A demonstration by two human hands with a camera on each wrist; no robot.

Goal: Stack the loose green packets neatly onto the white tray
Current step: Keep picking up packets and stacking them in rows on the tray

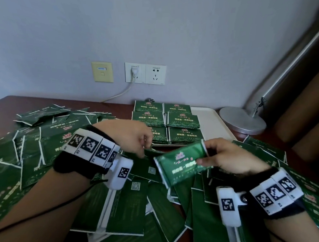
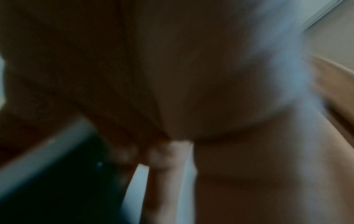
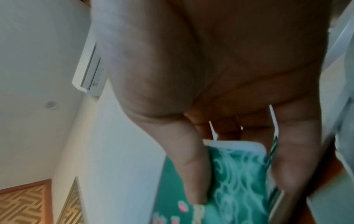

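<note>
My right hand (image 1: 229,158) fingers pinch one green packet (image 1: 181,166), long axis crosswise, the white tray (image 1: 212,121) just ahead; my left hand (image 1: 132,139) curls, contents unclear.

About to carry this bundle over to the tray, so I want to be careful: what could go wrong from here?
The right hand holds the packets only by one end, so the free end could sag or fan out and slip from the grip. The stacks on the white tray sit close together, so a skewed drop may knock them askew. The left hand is picking at the loose pile, which could slide.
</note>
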